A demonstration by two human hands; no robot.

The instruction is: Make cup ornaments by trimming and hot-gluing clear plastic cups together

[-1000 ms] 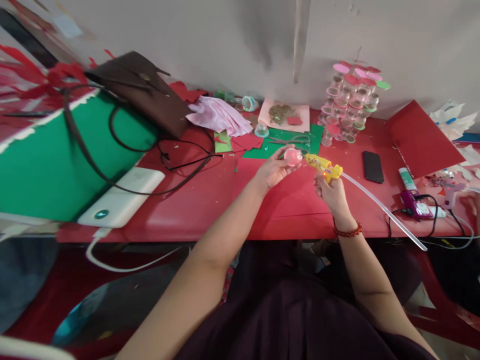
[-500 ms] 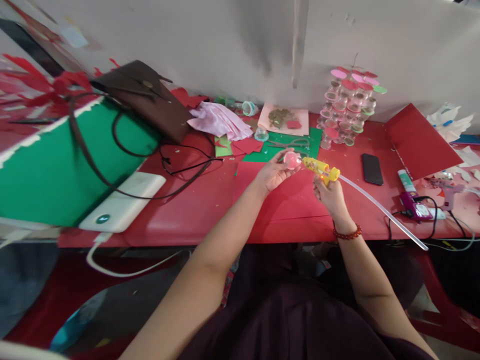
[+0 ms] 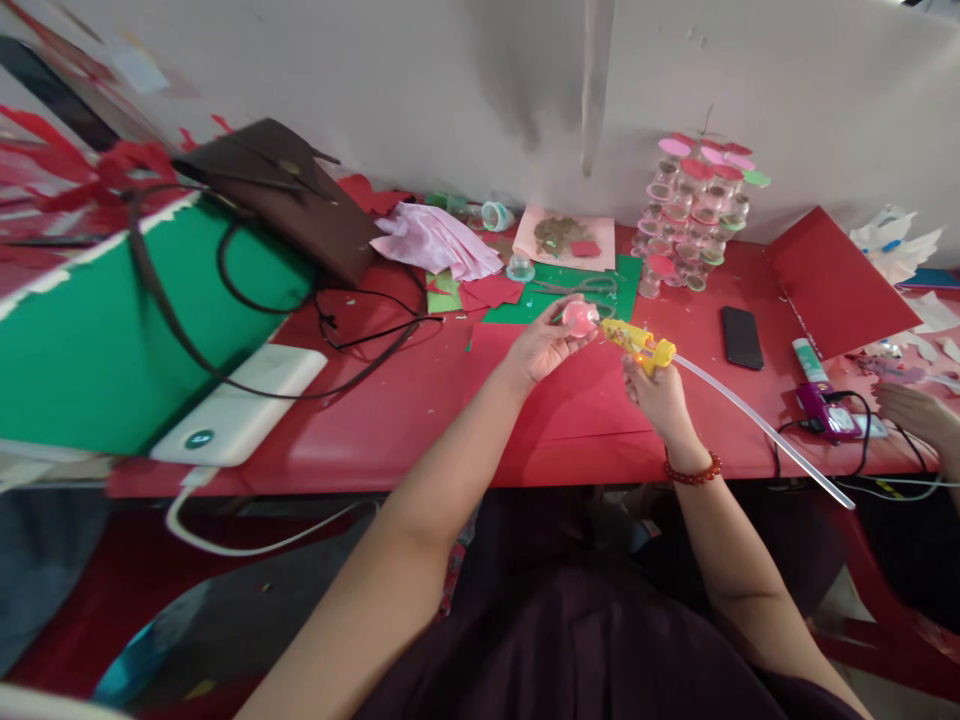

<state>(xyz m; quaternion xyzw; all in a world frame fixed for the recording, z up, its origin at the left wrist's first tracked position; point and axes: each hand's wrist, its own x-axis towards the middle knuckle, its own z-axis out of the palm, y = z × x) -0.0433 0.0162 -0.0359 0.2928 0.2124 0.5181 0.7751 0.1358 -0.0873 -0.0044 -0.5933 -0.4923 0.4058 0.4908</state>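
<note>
So everything here hangs on the tiny space between two held things: a pink cup (image 3: 580,319) in the left hand (image 3: 551,347) and a yellow glue gun (image 3: 637,343) in the right hand (image 3: 654,392). The cup sits just left of the gun's tip and a touch farther from the body, both held over the sheet of red paper (image 3: 559,390). Honestly can't tell if the tip touches the cup or stops just short, it's too small to make out.

Long axis of the gun runs slantwise, front end pointing left at the cup and slightly away from the person, back end toward the right. A clear glue stick (image 3: 761,428) pokes out the back and carries on that slant toward the near edge of the red table (image 3: 360,420). There's an orange light glowing on the gun too, just above the right hand.

As for fingers: the left ones are bent around the cup, some on the far side and some on the near side, gripping it. That hand is obviously the closer one to the cup. The right ones are wrapped around the gun's handle, snug, with no gap I can see, but whether the trigger is squeezed I couldn't say.

Beyond all that, scissors (image 3: 600,285) lie on a green sheet (image 3: 628,275), and somebody else's hand (image 3: 919,412) is off at the right edge, well apart from this pair
</note>
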